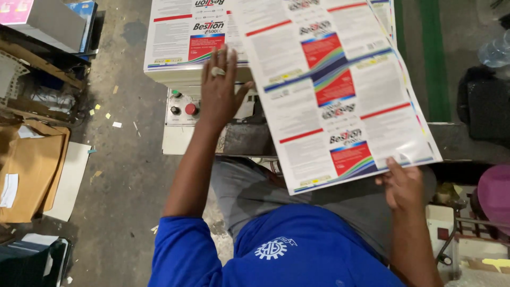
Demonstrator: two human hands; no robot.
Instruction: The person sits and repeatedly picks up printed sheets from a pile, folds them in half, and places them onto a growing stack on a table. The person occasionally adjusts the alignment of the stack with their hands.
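Right hand [402, 183] fingers pinch loose sheet's [340, 90] near corner (long axis slants away-left); left hand [220, 90] fingers spread flat on the stack [180, 37]

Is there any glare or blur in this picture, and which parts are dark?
Head view: mild sheen on the glossy printed sheet near its lower corner by the right hand; the sheet's print looks slightly soft, probably motion blur; the left hand on the stack of sheets is fairly sharp; the floor is dim, and the right edge is darkest.
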